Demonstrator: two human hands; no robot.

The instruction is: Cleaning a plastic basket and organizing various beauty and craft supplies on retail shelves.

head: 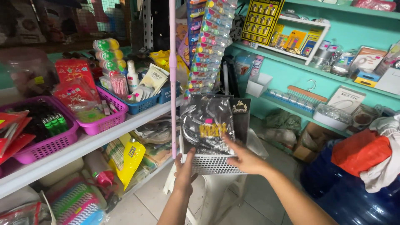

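Observation:
A white perforated basket rests on a white plastic stool in front of me. It holds several black shiny plastic packets standing upright. My left hand grips the basket's left front corner. My right hand lies on the basket's front right, fingers touching the front packet near its yellow print. A thin pink pole hangs straight down just left of the packets.
A white shelf at left carries purple baskets and a blue basket full of small goods. Teal wall shelves at right hold boxes. A strip of hanging packets dangles behind. A blue water jug stands at lower right.

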